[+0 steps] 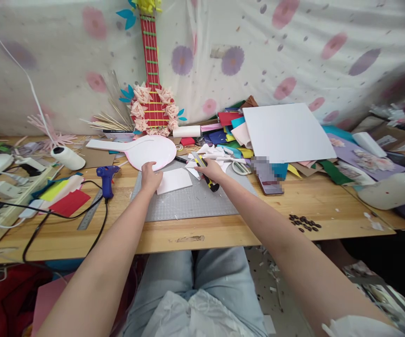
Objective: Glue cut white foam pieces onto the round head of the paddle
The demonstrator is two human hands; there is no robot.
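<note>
Grey cutting mat (188, 201) sits at the near edge of the wooden table (223, 231). I judge I'm mid-cut: my left hand (150, 177) presses flat, fingers spread, on one white foam piece (174, 180) at the mat's far edge, while my right hand (212, 171) is clenched around one yellow-black knife (205, 174). The next cut calls for a steady hold. Farther: one blue glue gun (107, 178), one pink paddle shape (146, 150), one white sheet (286, 132).

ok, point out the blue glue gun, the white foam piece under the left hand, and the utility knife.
blue glue gun (106, 178), head view, on its handle.
white foam piece (174, 180), head view, bare middle.
utility knife (212, 184), head view, end below right hand.
</note>
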